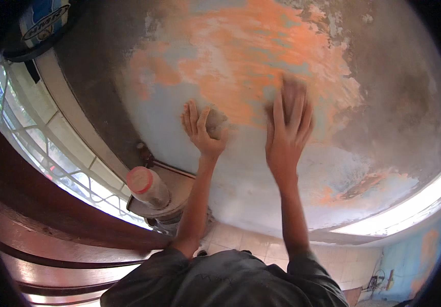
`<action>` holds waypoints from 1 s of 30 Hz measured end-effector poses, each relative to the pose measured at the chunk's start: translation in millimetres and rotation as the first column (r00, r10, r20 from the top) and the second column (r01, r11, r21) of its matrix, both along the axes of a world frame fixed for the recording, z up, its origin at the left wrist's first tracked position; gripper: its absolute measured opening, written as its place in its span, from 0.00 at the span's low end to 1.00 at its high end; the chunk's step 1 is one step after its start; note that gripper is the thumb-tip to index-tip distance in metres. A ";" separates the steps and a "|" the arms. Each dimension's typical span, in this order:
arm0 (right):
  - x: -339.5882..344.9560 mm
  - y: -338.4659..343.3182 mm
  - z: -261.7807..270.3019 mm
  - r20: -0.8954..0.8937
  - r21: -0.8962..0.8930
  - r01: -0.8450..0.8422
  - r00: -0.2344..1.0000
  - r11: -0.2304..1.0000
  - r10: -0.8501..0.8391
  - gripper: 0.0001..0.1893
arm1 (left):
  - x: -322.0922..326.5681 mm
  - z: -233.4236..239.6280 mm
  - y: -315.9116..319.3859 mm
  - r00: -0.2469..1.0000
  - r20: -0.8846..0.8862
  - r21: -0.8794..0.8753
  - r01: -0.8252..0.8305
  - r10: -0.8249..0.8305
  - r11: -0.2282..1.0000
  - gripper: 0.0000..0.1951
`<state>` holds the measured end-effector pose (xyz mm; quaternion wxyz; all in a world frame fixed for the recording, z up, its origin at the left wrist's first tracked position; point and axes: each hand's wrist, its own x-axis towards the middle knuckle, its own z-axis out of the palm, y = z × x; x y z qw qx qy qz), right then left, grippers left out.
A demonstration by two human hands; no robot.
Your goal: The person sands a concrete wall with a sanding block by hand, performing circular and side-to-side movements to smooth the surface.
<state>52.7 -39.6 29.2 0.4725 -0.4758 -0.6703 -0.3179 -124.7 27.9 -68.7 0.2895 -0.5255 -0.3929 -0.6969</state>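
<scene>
Both my hands are raised against a patchy wall point(239, 157) of orange, pale blue-grey and brown areas. My left hand point(205, 128) curves its fingers and thumb around a dark brown piece point(216, 122), too blurred to name exactly. To its right, my right hand point(287, 130) lies flatter on the wall, its fingers stretched upward over the orange patch. A blurred dark brown piece point(292, 86) shows between and beyond those fingers; it may be sandpaper. Motion blurs this hand more than the left one.
A clear jar with a red-rimmed lid point(149, 188) stands on a small ledge or tabletop point(178, 178), left of my left forearm. A grilled window point(55, 153) runs along the left, above dark reddish slats point(71, 253). Light floor tiles point(224, 236) show below.
</scene>
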 end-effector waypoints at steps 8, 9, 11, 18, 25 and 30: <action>-19.2 21.8 95.3 -0.029 0.278 -0.005 0.999 0.960 0.013 0.28 | -0.2 -1.5 0.1 1.000 -0.007 -0.017 0.016 -0.016 1.000 0.34; -21.6 27.3 112.1 -0.005 0.333 -0.003 1.000 0.943 0.005 0.28 | 2.3 -0.5 1.3 1.000 0.005 -0.017 0.023 -0.022 1.000 0.33; -22.6 32.4 114.7 0.037 0.385 -0.041 0.999 0.922 0.029 0.28 | 0.4 0.0 2.9 1.000 0.010 -0.012 0.028 -0.028 1.000 0.32; -38.4 3.6 1.8 0.036 0.030 -0.026 0.999 0.999 0.025 0.23 | 3.7 -3.5 0.1 0.997 0.067 -0.029 0.043 -0.042 0.999 0.25; -82.9 35.4 127.5 0.154 0.244 -0.126 0.984 0.961 0.090 0.26 | 8.2 0.6 3.2 0.995 0.052 -0.019 0.081 -0.080 0.997 0.22; -54.6 19.5 -15.2 0.100 0.046 -0.050 0.994 0.998 0.045 0.22 | -13.7 -2.1 -4.8 0.997 0.039 -0.036 0.067 -0.065 0.997 0.21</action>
